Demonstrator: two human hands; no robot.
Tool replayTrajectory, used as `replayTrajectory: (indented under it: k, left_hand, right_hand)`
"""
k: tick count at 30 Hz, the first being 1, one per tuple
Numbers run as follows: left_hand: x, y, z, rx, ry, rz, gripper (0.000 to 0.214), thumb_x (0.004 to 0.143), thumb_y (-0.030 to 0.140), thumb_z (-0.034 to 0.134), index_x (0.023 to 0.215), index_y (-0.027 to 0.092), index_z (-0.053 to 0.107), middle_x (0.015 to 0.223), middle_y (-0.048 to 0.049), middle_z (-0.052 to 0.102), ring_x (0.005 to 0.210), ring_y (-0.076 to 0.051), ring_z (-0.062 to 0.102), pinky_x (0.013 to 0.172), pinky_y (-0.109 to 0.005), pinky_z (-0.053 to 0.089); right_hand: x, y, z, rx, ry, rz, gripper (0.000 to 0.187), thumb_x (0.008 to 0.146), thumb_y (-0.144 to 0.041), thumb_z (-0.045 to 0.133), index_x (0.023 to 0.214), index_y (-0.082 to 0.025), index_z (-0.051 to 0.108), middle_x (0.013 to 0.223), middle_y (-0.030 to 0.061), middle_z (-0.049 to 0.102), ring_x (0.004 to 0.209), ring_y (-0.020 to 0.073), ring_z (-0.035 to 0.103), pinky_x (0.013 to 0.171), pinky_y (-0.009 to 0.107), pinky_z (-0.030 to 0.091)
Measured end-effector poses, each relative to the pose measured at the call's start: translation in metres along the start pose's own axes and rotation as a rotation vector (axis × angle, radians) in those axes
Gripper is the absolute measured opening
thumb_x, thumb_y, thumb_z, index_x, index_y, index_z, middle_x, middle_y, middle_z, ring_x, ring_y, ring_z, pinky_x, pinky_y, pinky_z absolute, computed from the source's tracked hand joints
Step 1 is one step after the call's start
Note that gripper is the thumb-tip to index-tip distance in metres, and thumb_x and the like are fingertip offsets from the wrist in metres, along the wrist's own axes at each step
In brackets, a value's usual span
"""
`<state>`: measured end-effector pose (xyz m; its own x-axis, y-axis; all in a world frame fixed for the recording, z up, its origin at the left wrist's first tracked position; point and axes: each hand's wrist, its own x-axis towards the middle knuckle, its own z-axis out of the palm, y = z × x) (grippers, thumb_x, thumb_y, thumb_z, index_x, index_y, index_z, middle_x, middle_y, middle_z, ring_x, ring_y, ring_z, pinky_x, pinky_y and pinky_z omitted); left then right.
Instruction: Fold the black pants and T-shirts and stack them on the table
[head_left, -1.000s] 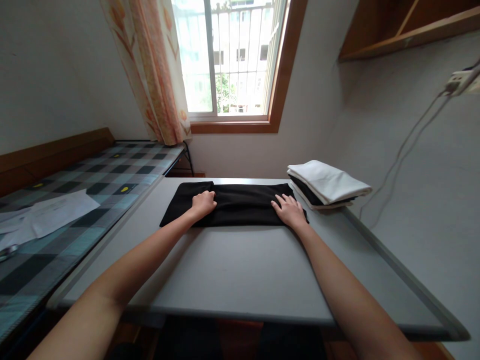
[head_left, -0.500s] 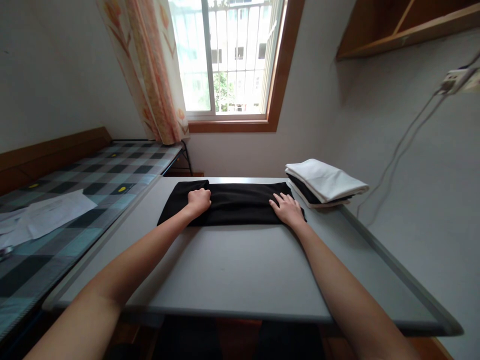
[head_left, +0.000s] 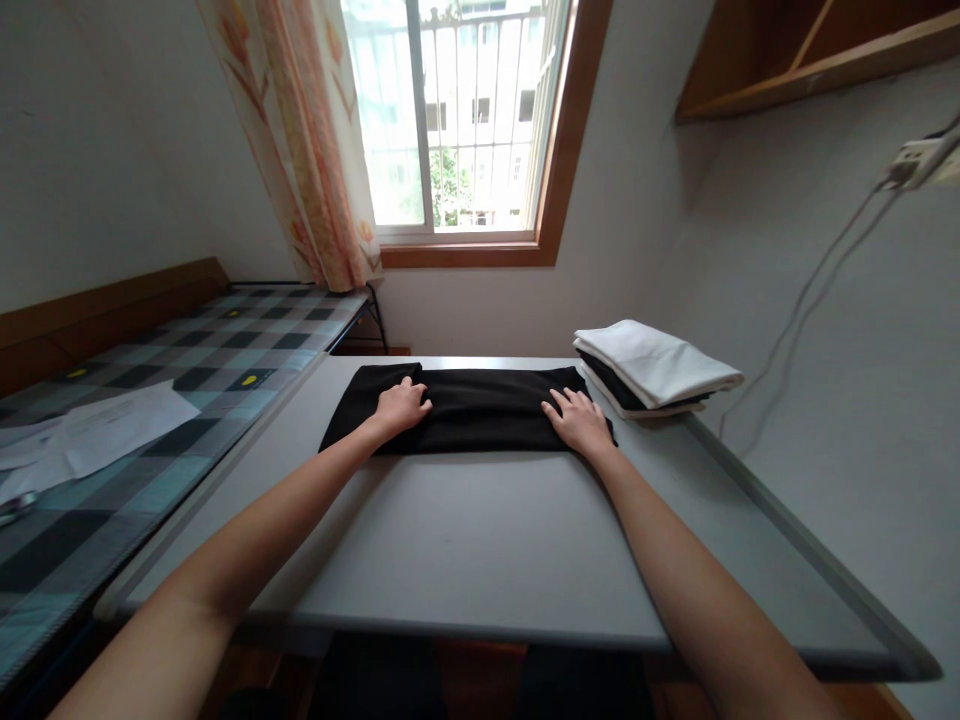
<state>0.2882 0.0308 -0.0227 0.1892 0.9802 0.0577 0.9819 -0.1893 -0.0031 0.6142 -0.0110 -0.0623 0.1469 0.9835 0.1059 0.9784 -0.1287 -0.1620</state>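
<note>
A folded black garment lies flat as a long strip across the far part of the table. Its left end is turned over, with the folded edge near the middle-left. On that edge rests my left hand, fingers slightly parted and bent, pressing on the cloth rather than gripping it. My right hand lies flat near the garment's right end, fingers spread and holding nothing. The garment's exact kind cannot be made out.
A stack of folded white and black cloths sits at the table's far right, close to the wall. Left of the table stands a bed with a checked cover and papers. A shelf hangs at upper right.
My left hand has loosened from a closed fist at the folded edge to parted fingers resting on it. My right hand stays on the right end. The view has shifted slightly.
</note>
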Motion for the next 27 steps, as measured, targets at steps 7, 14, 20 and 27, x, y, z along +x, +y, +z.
replayTrajectory:
  k: [7, 14, 20, 27]
  left_hand:
    - [0.017, 0.010, 0.016, -0.023, 0.217, -0.022, 0.057, 0.097, 0.047, 0.035, 0.146, 0.017, 0.044, 0.158, -0.0155, 0.029, 0.147, -0.029, 0.022, 0.114, -0.043, 0.025]
    - [0.020, 0.008, 0.029, -0.096, 0.002, -0.014, 0.055, 0.096, 0.044, 0.035, 0.144, 0.019, 0.047, 0.162, -0.0118, 0.020, 0.149, -0.031, 0.016, 0.118, -0.047, 0.018]
    - [-0.016, 0.018, 0.026, -0.058, 0.117, 0.093, 0.058, 0.096, 0.051, 0.035, 0.147, 0.025, 0.043, 0.160, -0.0063, 0.027, 0.150, -0.029, 0.014, 0.120, -0.048, 0.012]
    - [-0.022, 0.016, 0.029, -0.085, 0.038, 0.151, 0.082, 0.088, 0.072, 0.037, 0.153, 0.022, 0.032, 0.158, -0.0087, 0.032, 0.149, -0.036, 0.009, 0.117, -0.059, 0.011]
  right_hand:
    - [-0.001, 0.000, -0.001, -0.004, 0.007, -0.002, 0.058, 0.099, -0.052, 0.029, 0.148, -0.024, 0.044, 0.155, 0.0094, 0.039, 0.143, 0.0281, 0.031, 0.115, 0.046, 0.025]
    - [0.001, 0.002, 0.001, 0.001, 0.007, -0.008, 0.058, 0.099, -0.053, 0.029, 0.147, -0.024, 0.044, 0.155, 0.0092, 0.039, 0.143, 0.0289, 0.031, 0.114, 0.048, 0.025]
    - [-0.003, -0.003, -0.002, -0.039, 0.056, -0.016, 0.060, 0.099, -0.052, 0.026, 0.149, -0.022, 0.042, 0.157, 0.0099, 0.035, 0.143, 0.0303, 0.030, 0.114, 0.050, 0.024]
    - [-0.012, -0.017, -0.010, -0.018, 0.112, 0.023, 0.061, 0.100, -0.054, 0.024, 0.148, -0.021, 0.043, 0.159, 0.0118, 0.030, 0.142, 0.0314, 0.030, 0.113, 0.048, 0.026]
